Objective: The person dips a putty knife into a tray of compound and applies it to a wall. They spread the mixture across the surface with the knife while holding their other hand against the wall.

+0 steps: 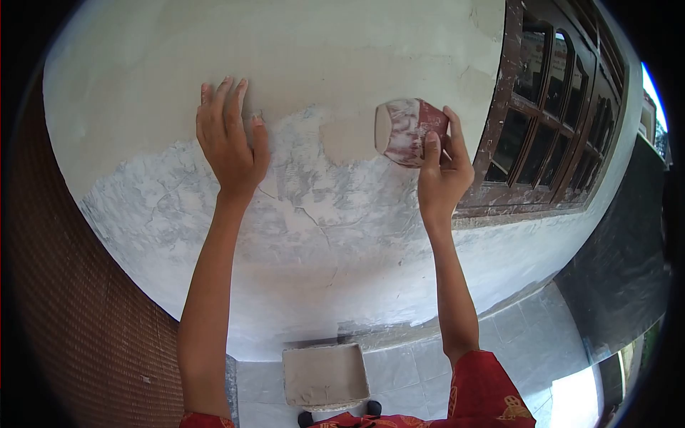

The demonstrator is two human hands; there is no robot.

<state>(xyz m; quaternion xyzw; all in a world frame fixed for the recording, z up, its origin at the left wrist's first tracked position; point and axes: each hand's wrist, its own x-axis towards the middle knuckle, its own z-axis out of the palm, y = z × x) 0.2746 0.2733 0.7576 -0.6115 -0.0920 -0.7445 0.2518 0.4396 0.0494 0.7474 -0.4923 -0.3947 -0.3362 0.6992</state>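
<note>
My left hand [232, 139] rests against the wall [307, 43] with its fingers spread and nothing in it. To the right, my right hand [444, 171] grips a dark red scraper [412, 133] smeared with pale paste, thumb on its near face. The scraper's pale left edge is at the wall surface. Smooth beige coating covers the upper wall. Lower down, the wall is patchy white and grey with thin cracks. A beige patch [346, 141] lies between my hands, just left of the scraper.
A brown framed window [546, 114] is close to the right of my right hand. Below, a tray of beige paste [326, 376] stands by my feet on the grey tiled floor [399, 367]. A woven brown panel [78, 314] lines the left side.
</note>
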